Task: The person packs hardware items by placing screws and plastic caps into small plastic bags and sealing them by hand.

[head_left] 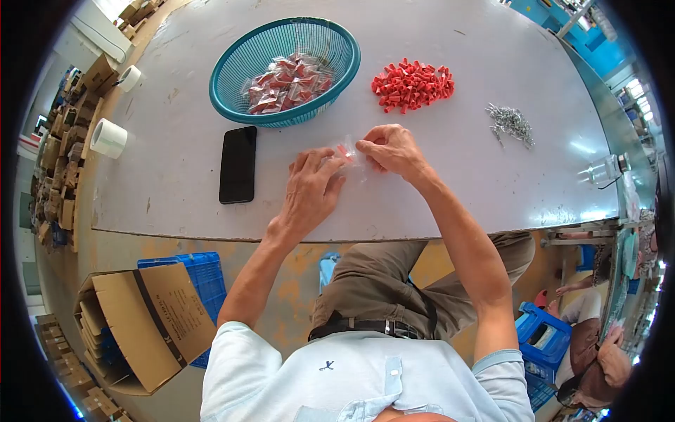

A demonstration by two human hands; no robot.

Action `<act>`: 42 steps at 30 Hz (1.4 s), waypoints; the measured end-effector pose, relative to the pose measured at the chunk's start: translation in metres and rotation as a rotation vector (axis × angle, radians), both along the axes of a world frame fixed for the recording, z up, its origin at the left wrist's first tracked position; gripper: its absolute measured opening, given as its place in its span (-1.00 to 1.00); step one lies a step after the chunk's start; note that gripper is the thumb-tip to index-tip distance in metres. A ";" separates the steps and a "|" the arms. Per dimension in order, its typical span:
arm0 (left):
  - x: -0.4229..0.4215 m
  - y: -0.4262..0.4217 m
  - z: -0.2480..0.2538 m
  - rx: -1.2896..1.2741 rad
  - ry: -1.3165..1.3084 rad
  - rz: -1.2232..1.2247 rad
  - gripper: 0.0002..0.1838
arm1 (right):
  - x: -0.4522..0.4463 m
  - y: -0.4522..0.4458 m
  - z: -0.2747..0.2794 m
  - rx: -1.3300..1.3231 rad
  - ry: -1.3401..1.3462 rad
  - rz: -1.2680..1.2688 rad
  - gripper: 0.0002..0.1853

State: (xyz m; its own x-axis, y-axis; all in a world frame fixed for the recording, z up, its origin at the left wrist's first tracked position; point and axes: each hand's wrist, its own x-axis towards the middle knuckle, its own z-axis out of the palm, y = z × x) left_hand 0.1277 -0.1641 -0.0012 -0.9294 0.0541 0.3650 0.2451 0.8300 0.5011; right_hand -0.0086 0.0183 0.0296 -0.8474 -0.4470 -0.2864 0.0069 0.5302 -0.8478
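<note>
A small clear plastic bag (pixel 347 152) with a red piece in it lies on the grey table between my hands. My left hand (pixel 309 181) rests at the bag's left side, fingers spread and the fingertips touching it. On the right, my right hand (pixel 391 149) has thumb and fingers pinched together at the bag's edge; what they hold is too small to make out. Above the hands stands a teal basket (pixel 219 83) with several clear bags of red pieces (pixel 288 86). A pile of red cone-shaped pieces (pixel 411 85) lies to its right, and farther right is a pile of small metal screws (pixel 511 125).
A black phone (pixel 238 165) lies left of my hands. Tape rolls (pixel 109 138) sit at the table's left edge, a clear jar (pixel 606 169) at the right edge. Below are a cardboard box (pixel 155 320) and blue crates (pixel 541 337). Another person is partly visible at lower right.
</note>
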 end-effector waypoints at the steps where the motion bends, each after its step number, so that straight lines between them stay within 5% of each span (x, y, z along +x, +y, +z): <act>1: 0.000 0.001 0.001 0.012 0.004 -0.003 -0.61 | -0.002 -0.001 -0.004 0.001 -0.038 0.002 -0.72; 16: 0.001 0.005 0.007 -0.190 0.117 -0.044 -0.62 | 0.005 0.069 -0.016 -0.663 -0.162 -0.271 -0.90; 19: -0.002 0.020 0.026 -0.129 0.381 -0.048 -0.66 | 0.014 0.093 -0.009 -0.790 -0.184 -0.269 -0.94; 21: -0.012 0.046 0.031 0.736 0.003 0.010 -0.71 | 0.022 0.106 -0.007 -0.842 -0.160 -0.308 -0.94; 22: -0.022 0.060 0.034 0.739 0.009 -0.030 -0.71 | 0.023 0.115 -0.001 -0.882 -0.133 -0.323 -0.95; 24: -0.049 0.093 0.040 1.222 -0.301 -0.108 -0.71 | 0.027 0.135 0.008 -0.916 -0.083 -0.357 -0.95; 27: -0.074 0.132 0.044 1.272 -0.508 -0.223 -0.71 | 0.034 0.157 0.018 -0.943 -0.009 -0.399 -0.91; 39: -0.117 0.187 0.017 1.292 -0.417 -0.350 -0.89 | 0.039 0.207 -0.009 -0.983 0.026 -0.585 -0.87; 42: -0.129 0.165 -0.008 1.158 -0.312 -0.316 -0.88 | 0.022 0.195 -0.046 -0.664 0.484 -0.710 -0.88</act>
State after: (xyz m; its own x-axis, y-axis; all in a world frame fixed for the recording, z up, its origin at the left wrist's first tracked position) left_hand -0.0018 0.0006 -0.0088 -0.9900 0.0845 0.1128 0.0925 -0.2144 0.9724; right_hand 0.0129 0.2135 -0.0166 -0.9316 0.2477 0.2661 -0.2815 -0.0283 -0.9591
